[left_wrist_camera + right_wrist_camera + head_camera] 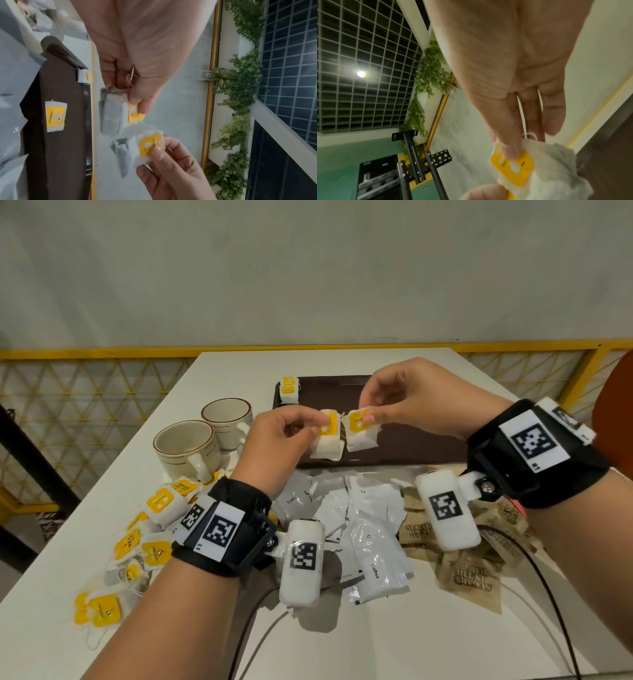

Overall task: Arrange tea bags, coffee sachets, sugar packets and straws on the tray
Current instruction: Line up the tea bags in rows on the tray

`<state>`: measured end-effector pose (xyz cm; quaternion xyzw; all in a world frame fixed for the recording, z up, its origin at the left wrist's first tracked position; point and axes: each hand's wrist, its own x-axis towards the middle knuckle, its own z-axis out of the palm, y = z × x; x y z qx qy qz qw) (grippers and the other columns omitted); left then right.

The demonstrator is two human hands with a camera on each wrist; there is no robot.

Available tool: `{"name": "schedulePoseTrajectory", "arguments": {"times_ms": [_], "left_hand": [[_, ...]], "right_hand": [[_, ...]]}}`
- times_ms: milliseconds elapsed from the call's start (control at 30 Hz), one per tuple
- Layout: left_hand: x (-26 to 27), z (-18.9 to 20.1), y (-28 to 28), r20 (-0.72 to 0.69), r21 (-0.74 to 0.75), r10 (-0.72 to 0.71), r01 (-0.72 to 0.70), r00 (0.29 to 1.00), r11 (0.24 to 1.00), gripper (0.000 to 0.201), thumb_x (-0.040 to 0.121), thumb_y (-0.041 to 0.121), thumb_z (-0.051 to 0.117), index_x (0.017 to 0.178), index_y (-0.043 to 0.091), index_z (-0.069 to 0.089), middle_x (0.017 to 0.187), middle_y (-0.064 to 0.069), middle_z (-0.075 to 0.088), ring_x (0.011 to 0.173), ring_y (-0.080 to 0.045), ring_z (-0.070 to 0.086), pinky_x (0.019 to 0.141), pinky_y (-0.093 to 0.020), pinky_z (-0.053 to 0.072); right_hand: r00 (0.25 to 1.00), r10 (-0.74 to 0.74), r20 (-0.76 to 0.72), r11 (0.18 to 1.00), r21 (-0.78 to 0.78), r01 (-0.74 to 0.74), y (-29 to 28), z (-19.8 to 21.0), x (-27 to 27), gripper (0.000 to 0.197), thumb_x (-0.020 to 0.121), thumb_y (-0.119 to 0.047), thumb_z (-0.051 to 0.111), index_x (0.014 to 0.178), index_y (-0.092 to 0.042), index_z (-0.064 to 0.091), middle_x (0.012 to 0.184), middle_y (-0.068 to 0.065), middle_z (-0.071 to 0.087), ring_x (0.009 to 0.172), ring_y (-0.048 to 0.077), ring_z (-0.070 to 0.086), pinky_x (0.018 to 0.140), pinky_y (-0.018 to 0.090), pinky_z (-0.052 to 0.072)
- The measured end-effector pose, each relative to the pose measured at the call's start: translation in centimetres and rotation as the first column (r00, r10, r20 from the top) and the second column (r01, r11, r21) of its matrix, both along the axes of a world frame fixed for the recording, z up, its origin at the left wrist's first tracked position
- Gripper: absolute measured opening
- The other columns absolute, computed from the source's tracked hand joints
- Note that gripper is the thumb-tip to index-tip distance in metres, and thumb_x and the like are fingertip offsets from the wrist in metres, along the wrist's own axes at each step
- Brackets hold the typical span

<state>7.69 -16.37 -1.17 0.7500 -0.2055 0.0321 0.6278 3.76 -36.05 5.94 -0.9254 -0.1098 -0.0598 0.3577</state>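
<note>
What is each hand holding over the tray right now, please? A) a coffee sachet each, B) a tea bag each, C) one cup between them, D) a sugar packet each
B: the left hand pinches one tea bag by its yellow tag and the right hand pinches another tea bag the same way, both above the dark tray.

white tea bags (327, 436) have yellow tags, the tray (404, 446) is dark brown, the cups (186, 448) are cream with brown lines, and the wrist bands (226, 525) are black with black-and-white squares.
</note>
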Motion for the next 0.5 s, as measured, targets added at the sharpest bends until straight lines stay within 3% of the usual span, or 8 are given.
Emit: {"name": "schedulePoseTrajectory", "arguments": {"times_ms": [100,167,233,333,400,500], "left_hand": [[0.2,0.0,0.1,0.011,-0.065,0.034,-0.033,0.999,0.997,0.022,0.086,0.000,0.064,0.089,0.021,0.065,0.085,0.001,0.066,0.078,-0.014,0.063,0.063,-0.023,0.053],[0.2,0.1,0.1,-0.010,-0.105,0.046,-0.046,0.999,0.993,0.023,0.083,-0.001,0.068,0.097,0.016,0.060,0.082,-0.003,0.065,0.073,-0.012,0.061,0.059,-0.019,0.051],[0.1,0.2,0.0,-0.043,-0.135,0.027,-0.033,0.999,0.990,0.028,0.081,-0.002,0.068,0.101,0.015,0.058,0.079,-0.006,0.065,0.068,-0.011,0.061,0.060,-0.021,0.051],[-0.1,0.4,0.0,-0.077,-0.176,-0.014,0.000,0.997,0.984,0.028,0.082,-0.006,0.066,0.100,0.015,0.059,0.079,-0.010,0.067,0.071,-0.014,0.063,0.066,-0.024,0.053],[-0.1,0.4,-0.1,-0.080,-0.198,-0.013,-0.003,0.997,0.980,0.021,0.084,-0.002,0.065,0.098,0.013,0.061,0.080,-0.011,0.069,0.075,-0.016,0.066,0.070,-0.024,0.054],[-0.1,0.5,-0.1,-0.077,-0.204,0.000,-0.015,0.997,0.979,0.018,0.083,0.011,0.071,0.099,0.013,0.063,0.080,-0.007,0.069,0.075,-0.013,0.066,0.070,-0.021,0.053]], "right_hand": [[0.969,0.147,-0.199,0.945,0.319,-0.078,0.1,0.6,-0.6,0.018,0.074,-0.003,0.073,0.090,-0.009,0.067,0.078,0.005,0.068,0.071,0.012,0.068,0.065,0.024,0.057],[0.943,0.212,-0.256,0.890,0.449,-0.078,0.7,0.4,-0.7,0.028,0.071,0.002,0.072,0.097,-0.005,0.065,0.082,0.010,0.067,0.074,0.018,0.069,0.066,0.027,0.059],[0.960,0.163,-0.227,0.888,0.457,-0.043,1.7,-0.4,-0.4,0.034,0.073,0.009,0.072,0.104,-0.002,0.063,0.087,0.015,0.064,0.078,0.022,0.067,0.066,0.028,0.060],[0.993,0.024,-0.117,0.939,0.342,0.018,2.6,-1.7,0.4,0.036,0.073,0.009,0.074,0.104,-0.005,0.064,0.094,0.016,0.064,0.077,0.023,0.066,0.070,0.034,0.061],[0.993,0.013,-0.116,0.944,0.329,0.026,2.7,-2.2,0.9,0.034,0.073,0.008,0.075,0.101,-0.010,0.065,0.087,0.010,0.066,0.073,0.019,0.068,0.074,0.039,0.060],[0.985,0.024,-0.169,0.931,0.362,0.040,2.8,-2.4,1.8,0.032,0.074,0.007,0.075,0.100,-0.009,0.065,0.079,0.007,0.067,0.073,0.018,0.069,0.074,0.037,0.060]]}}
